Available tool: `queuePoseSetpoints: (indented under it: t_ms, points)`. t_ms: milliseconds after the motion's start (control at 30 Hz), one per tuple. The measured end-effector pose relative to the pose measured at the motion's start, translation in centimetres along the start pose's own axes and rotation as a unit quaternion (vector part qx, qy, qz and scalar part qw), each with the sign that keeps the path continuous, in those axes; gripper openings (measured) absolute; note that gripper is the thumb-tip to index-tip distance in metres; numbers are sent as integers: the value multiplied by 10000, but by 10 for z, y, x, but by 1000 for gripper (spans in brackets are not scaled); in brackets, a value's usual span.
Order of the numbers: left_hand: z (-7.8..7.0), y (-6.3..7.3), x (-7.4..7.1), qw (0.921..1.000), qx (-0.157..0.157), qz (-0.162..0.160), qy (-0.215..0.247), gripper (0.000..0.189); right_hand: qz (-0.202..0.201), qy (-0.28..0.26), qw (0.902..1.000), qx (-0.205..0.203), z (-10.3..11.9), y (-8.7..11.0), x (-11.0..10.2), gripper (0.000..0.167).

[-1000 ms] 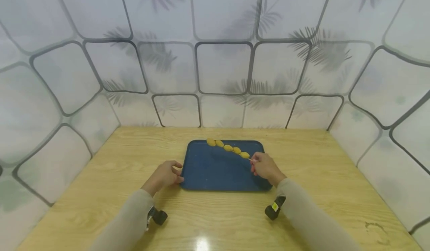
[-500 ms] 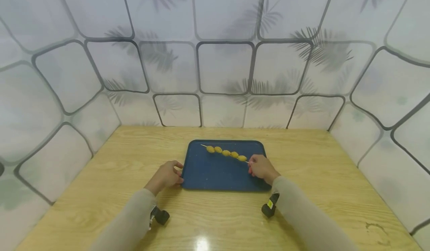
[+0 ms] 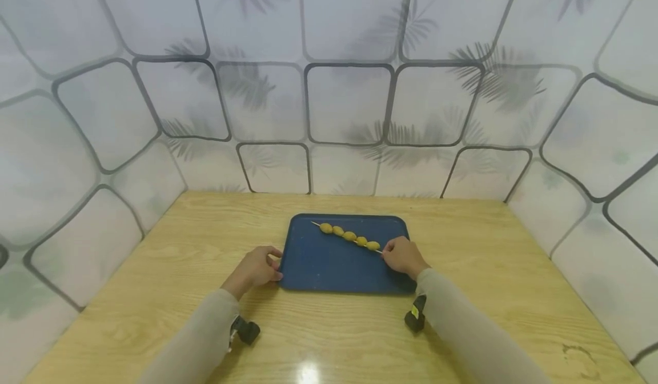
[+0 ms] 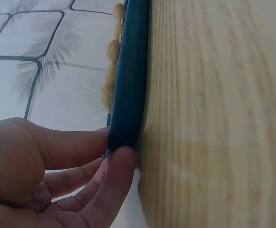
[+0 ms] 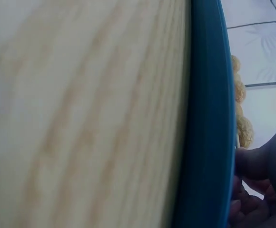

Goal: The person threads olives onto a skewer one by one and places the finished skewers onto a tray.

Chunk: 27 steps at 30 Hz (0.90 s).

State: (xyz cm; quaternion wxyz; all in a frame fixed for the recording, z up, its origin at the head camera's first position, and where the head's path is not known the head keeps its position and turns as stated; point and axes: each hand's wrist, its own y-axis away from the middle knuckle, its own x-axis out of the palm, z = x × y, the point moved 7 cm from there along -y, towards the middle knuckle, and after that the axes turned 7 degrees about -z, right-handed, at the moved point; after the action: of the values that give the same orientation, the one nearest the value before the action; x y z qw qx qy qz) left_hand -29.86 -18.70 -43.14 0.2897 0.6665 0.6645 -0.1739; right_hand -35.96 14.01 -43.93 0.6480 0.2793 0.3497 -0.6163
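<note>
A skewer (image 3: 349, 236) of several yellow-brown oval pieces lies slantwise over the blue tray (image 3: 329, 270), its bare tip toward the far left. The thumb and fingers of my right hand (image 3: 405, 256) pinch the near end of the stick, over the right part of the tray. In the right wrist view the tray wall hides part of that hand (image 5: 259, 190). At the tray's left edge, my left hand (image 3: 257, 266) holds the rim near the front corner. The left wrist view shows thumb and fingertips (image 4: 123, 159) pinching that rim.
The tray rests on a light wooden table (image 3: 329, 338). Pale patterned wall coverings (image 3: 344, 104) close off the back and both sides. A dark ring-like mark (image 3: 578, 352) shows on the table at the front right. A small black camera sits on each wrist.
My right hand has lowered the skewer from above the tray down to its surface, and its far tip has come down. My left hand stays at the left rim.
</note>
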Motion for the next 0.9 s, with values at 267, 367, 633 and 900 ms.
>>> queuePoseSetpoints:
  t_ms: [267, 367, 633, 900]
  points:
    - [1, -1, 1, 10000, 3, 12, 16, 49, 80, 234, 9996, -148, 2, -1, -4, 13]
    - [2, -1, 1, 10000, -19, 9, -7, 49, 161, 267, 9994, -147, 5, -1, -5, 13]
    - [2, -2, 1, 9999, -96, 11, -33, 49, 317, 480, 9979, -285, 11, 2, -7, 12]
    - [3, -5, 2, 9999, -125, -11, -67, 49, 386, 639, 9964, -409, 16, 7, -10, 12]
